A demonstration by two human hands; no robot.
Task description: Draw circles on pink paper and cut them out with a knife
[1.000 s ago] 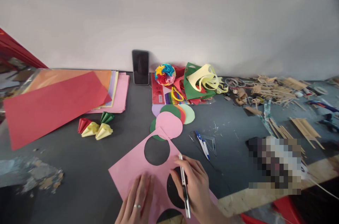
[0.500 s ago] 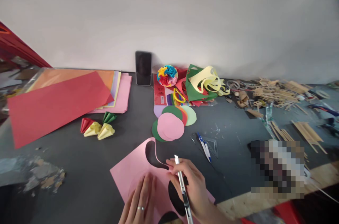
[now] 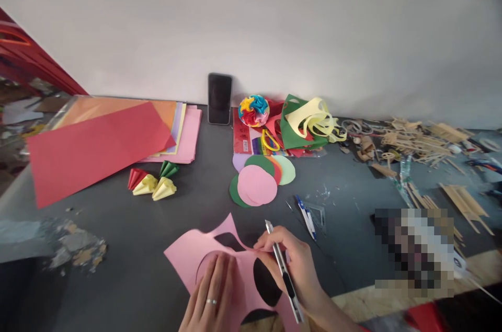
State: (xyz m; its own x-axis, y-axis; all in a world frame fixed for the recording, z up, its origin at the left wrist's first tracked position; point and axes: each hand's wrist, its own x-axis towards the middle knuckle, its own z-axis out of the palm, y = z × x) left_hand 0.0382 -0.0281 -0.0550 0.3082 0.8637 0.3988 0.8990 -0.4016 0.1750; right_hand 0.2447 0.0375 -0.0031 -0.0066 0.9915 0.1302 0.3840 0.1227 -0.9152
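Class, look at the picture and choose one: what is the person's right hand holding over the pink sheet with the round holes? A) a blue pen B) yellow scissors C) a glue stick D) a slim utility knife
D: the right hand grips a slim utility knife, its tip pointing up and away, above the pink sheet, while the left hand lies flat on the paper.

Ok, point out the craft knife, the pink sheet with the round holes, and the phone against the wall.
craft knife [image 3: 283, 272], head view, middle of its handle.
pink sheet [image 3: 184, 259], head view, bare left part.
phone [image 3: 219, 98], head view, centre of its dark screen.
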